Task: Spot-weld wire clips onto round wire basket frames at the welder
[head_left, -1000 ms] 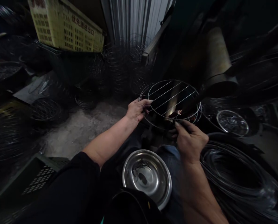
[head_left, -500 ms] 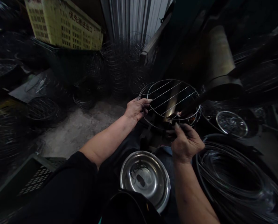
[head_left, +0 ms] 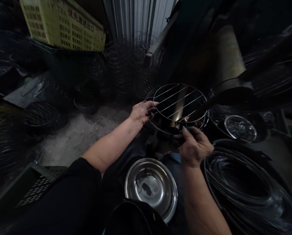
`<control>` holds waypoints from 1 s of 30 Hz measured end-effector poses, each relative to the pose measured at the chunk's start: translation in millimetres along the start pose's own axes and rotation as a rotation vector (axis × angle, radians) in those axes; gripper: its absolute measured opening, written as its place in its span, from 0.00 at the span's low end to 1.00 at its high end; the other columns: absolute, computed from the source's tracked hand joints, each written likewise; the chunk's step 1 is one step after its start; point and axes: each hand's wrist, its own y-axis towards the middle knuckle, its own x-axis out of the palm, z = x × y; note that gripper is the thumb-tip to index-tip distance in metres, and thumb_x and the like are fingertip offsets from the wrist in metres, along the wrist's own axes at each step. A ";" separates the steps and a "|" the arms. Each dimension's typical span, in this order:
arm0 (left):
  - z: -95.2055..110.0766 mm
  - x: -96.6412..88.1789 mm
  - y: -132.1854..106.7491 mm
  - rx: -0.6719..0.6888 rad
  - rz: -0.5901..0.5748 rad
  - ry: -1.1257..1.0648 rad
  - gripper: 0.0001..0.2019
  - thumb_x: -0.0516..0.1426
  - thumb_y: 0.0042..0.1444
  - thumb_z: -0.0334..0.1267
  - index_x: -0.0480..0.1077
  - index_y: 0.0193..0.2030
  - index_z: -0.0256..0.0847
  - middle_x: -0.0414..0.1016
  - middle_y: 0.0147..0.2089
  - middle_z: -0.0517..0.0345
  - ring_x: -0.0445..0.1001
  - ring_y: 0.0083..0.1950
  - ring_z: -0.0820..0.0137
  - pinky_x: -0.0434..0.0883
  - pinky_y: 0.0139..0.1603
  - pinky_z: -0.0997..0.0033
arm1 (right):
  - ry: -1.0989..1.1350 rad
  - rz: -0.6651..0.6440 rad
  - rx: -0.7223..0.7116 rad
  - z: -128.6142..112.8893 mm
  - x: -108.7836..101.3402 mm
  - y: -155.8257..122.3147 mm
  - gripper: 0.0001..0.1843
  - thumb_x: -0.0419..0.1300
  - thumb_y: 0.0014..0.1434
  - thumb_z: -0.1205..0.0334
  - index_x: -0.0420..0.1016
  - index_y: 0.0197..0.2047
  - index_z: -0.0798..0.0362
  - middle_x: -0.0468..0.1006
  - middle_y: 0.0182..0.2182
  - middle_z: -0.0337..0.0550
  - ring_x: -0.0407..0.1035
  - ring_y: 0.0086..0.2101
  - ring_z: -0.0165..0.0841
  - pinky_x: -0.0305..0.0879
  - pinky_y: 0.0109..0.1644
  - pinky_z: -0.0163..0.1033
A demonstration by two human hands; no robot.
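I hold a round wire rack (head_left: 179, 106) with parallel cross wires in front of me, tilted a little. My left hand (head_left: 143, 112) grips its left rim, fingers curled round the wire. My right hand (head_left: 193, 144) pinches the near rim at the lower right, fingers closed on the wire. A dark bar-like machine arm (head_left: 236, 86) reaches in from the right and meets the rack near a small glowing spot beside my right fingertips. A brass-coloured cylinder (head_left: 175, 122) stands under the rack.
A steel bowl (head_left: 151, 186) with small bits inside rests on my lap. Large coils of black wire (head_left: 249, 189) lie at the right, a second shiny bowl (head_left: 240, 128) beyond them. Stacked wire racks (head_left: 126, 71), a yellow crate (head_left: 62, 24) and concrete floor (head_left: 82, 133) fill the left.
The view has shifted slightly; both hands and the rack have drifted a little to the left. Both grips are unchanged.
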 end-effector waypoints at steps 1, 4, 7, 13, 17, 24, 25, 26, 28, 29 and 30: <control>0.3 0.8 0.4 -0.007 0.005 0.003 0.11 0.66 0.42 0.23 0.67 0.24 0.36 0.71 0.22 0.61 0.69 0.23 0.77 0.59 0.21 0.78 | -0.009 -0.006 0.001 -0.6 0.7 0.9 0.10 0.71 0.44 0.59 0.79 0.30 0.55 0.75 0.19 0.33 0.72 0.16 0.31 0.67 0.20 0.33; 1.1 3.6 1.3 -0.020 0.028 0.018 0.12 0.67 0.43 0.23 0.67 0.24 0.36 0.71 0.23 0.60 0.70 0.23 0.77 0.59 0.20 0.78 | -0.029 -0.012 0.006 -2.1 2.0 4.0 0.10 0.71 0.44 0.59 0.79 0.30 0.55 0.75 0.19 0.33 0.71 0.17 0.31 0.67 0.20 0.33; 1.9 6.3 2.0 -0.028 0.047 0.037 0.12 0.66 0.44 0.24 0.67 0.23 0.36 0.71 0.23 0.60 0.69 0.23 0.78 0.59 0.20 0.79 | -0.059 -0.038 0.025 -3.8 -2.0 6.1 0.12 0.71 0.45 0.57 0.79 0.31 0.55 0.76 0.20 0.34 0.73 0.19 0.32 0.67 0.21 0.34; 3.1 10.0 2.8 -0.037 0.071 0.086 0.12 0.66 0.46 0.24 0.67 0.21 0.36 0.69 0.22 0.61 0.67 0.23 0.79 0.58 0.21 0.80 | -0.269 -0.145 0.032 -5.5 -21.2 5.8 0.16 0.72 0.46 0.54 0.82 0.35 0.55 0.75 0.19 0.35 0.68 0.17 0.29 0.61 0.19 0.32; 3.3 10.4 4.2 -0.042 0.070 0.079 0.13 0.66 0.47 0.24 0.66 0.21 0.36 0.68 0.21 0.62 0.67 0.22 0.79 0.58 0.21 0.80 | -0.286 -0.184 -0.036 -1.9 -24.3 8.0 0.14 0.71 0.47 0.56 0.82 0.34 0.56 0.75 0.19 0.34 0.68 0.18 0.28 0.62 0.21 0.32; 0.7 10.3 9.5 -0.054 0.063 0.086 0.14 0.69 0.43 0.25 0.66 0.21 0.37 0.67 0.21 0.63 0.64 0.21 0.79 0.57 0.22 0.80 | -0.231 -0.166 -0.040 3.0 -20.5 11.1 0.13 0.71 0.45 0.57 0.81 0.33 0.56 0.76 0.21 0.35 0.70 0.18 0.29 0.63 0.21 0.32; -0.6 9.3 10.0 -0.057 0.059 0.097 0.14 0.68 0.44 0.25 0.66 0.21 0.37 0.67 0.21 0.62 0.64 0.21 0.79 0.57 0.22 0.79 | -0.233 -0.161 -0.040 3.4 -20.8 11.2 0.13 0.71 0.45 0.57 0.81 0.32 0.55 0.76 0.22 0.35 0.71 0.19 0.30 0.63 0.21 0.33; -1.9 7.9 10.4 -0.057 0.053 0.106 0.14 0.68 0.44 0.26 0.66 0.22 0.37 0.67 0.21 0.62 0.64 0.22 0.79 0.58 0.22 0.79 | -0.241 -0.157 -0.042 3.9 -21.7 11.5 0.13 0.71 0.45 0.56 0.81 0.32 0.55 0.75 0.22 0.35 0.71 0.19 0.30 0.64 0.21 0.33; -3.2 4.0 11.4 -0.044 0.036 0.111 0.13 0.69 0.43 0.26 0.67 0.23 0.37 0.67 0.22 0.61 0.66 0.24 0.77 0.60 0.24 0.77 | -0.282 -0.161 -0.057 5.5 -25.6 12.1 0.13 0.71 0.46 0.55 0.81 0.33 0.55 0.75 0.22 0.35 0.73 0.21 0.32 0.67 0.24 0.35; -2.5 2.1 12.5 -0.020 0.040 0.075 0.13 0.70 0.41 0.25 0.68 0.23 0.37 0.68 0.24 0.60 0.68 0.26 0.75 0.61 0.25 0.77 | -0.312 -0.164 -0.078 6.6 -28.3 12.2 0.14 0.71 0.47 0.55 0.82 0.34 0.54 0.75 0.23 0.34 0.73 0.23 0.33 0.68 0.26 0.36; -0.6 0.5 14.6 0.007 0.041 0.027 0.14 0.71 0.39 0.25 0.69 0.24 0.36 0.69 0.25 0.59 0.70 0.27 0.73 0.62 0.26 0.76 | -0.345 -0.166 -0.108 7.7 -31.3 12.0 0.14 0.71 0.47 0.54 0.83 0.35 0.54 0.75 0.24 0.34 0.74 0.25 0.33 0.70 0.29 0.37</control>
